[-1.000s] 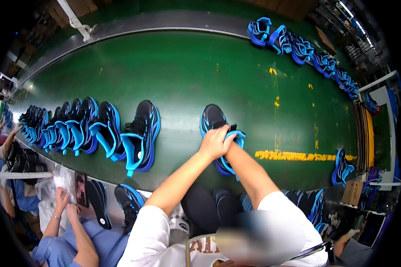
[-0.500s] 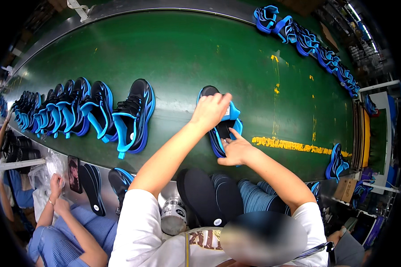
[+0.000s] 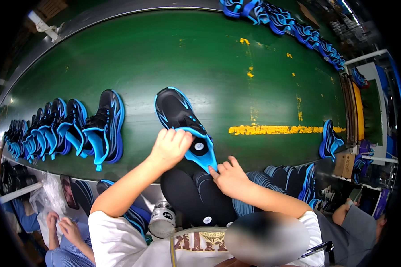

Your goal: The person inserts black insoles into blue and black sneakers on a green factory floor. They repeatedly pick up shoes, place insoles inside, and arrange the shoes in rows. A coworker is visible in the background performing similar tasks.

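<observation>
A black sneaker with a blue sole edge and light blue lining (image 3: 176, 107) lies at the middle of the green work surface, toe pointing away from me and a little left. My left hand (image 3: 170, 149) is closed over the left side of its collar, by the tongue. At the heel, my right hand (image 3: 231, 178) pinches the light blue back edge between thumb and fingers, the index finger raised. Inside the shoe, a dark insole with a round white sticker (image 3: 199, 146) shows. The fingertips of my left hand are hidden inside the collar.
A row of similar sneakers (image 3: 104, 127) runs along the left. More sneakers (image 3: 278, 20) line the far right edge; one (image 3: 329, 140) stands at the right. Stacked black insoles (image 3: 182, 196) and a clear jar (image 3: 162, 220) are close to my body. A co-worker's hands (image 3: 67, 227) are lower left.
The sneaker's toe has swung left, and its opening now shows the stickered insole. My left hand moved from above the shoe to its collar; my right hand came out to the heel. The view shifted.
</observation>
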Available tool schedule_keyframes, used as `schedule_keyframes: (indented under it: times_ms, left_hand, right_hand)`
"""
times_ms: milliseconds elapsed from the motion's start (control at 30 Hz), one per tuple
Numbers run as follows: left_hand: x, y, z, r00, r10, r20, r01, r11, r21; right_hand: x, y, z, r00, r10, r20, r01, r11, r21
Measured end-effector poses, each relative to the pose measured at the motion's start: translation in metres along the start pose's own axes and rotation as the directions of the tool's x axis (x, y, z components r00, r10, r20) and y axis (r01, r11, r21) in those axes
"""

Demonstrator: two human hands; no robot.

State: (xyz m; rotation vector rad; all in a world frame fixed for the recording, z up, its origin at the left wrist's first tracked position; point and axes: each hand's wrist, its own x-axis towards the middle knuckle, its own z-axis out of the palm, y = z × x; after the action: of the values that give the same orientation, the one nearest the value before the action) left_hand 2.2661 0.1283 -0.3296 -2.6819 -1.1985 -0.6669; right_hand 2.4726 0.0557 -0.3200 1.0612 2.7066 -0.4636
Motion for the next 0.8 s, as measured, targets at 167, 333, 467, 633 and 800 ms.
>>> schedule_keyframes:
  times_ms: [167, 333, 467, 633, 800]
  left_hand:
    - [0.032, -0.040, 0.042, 0.940, -0.165, 0.297, 0.168, 0.986, 0.016]
    - [0.035, -0.044, 0.037, 0.917, -0.096, 0.388, 0.097, 0.995, 0.017]
    - [0.045, -0.038, 0.019, 0.907, -0.166, 0.386, 0.234, 0.963, -0.136]
    - [0.055, -0.033, -0.014, 0.688, -0.444, 0.574, 0.704, 0.601, -0.378]
    - [0.037, -0.029, -0.036, 0.505, -0.626, 0.594, 0.773, 0.022, -0.634]
  right_hand:
    - [0.022, 0.028, -0.014, 0.963, 0.028, -0.267, 0.036, 0.972, 0.233]
    - [-0.035, 0.159, -0.003, 0.724, 0.599, -0.342, -0.218, 0.669, 0.710]
    - [-0.177, 0.267, 0.044, 0.240, 0.911, -0.335, -0.788, 0.384, 0.480]
    - [-0.292, 0.291, 0.066, -0.330, 0.930, 0.162, -0.858, -0.367, 0.359]
    - [-0.346, 0.321, 0.088, -0.434, 0.876, 0.209, -0.779, -0.482, 0.401]
